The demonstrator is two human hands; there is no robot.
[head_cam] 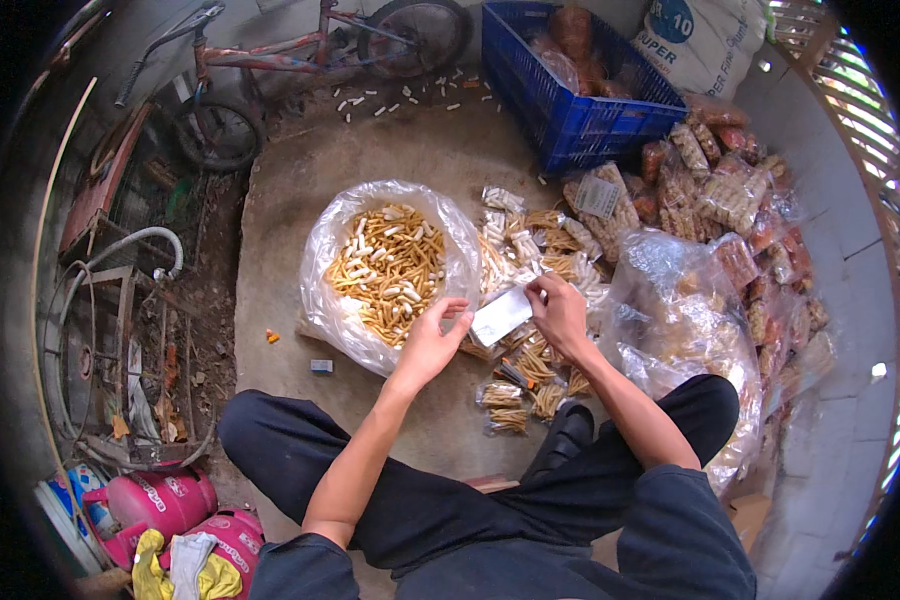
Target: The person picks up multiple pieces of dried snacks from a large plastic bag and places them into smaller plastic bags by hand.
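My right hand [559, 315] pinches the upper right corner of a small white plastic or paper packet [501, 316] between thumb and fingers. Close to the packet's left side is my left hand [436, 337], its thumb and fingers apart and nothing seen between them. A large clear plastic bag [316, 300], rolled open, holds golden stick snacks [390, 300] mixed with white pieces, just beyond my left hand. Small filled packets of sticks [504, 409] and packets of white pieces [502, 199] lie around my right hand. A dark cutter-like tool [515, 373] lies among them.
A blue plastic crate [592, 124] stands at the back right, near many bagged snacks [735, 191] and a large clear bag [682, 315]. A bicycle [270, 56] leans behind. Pink gas cylinders [161, 499] stand at lower left. A small box [321, 365] lies on the floor.
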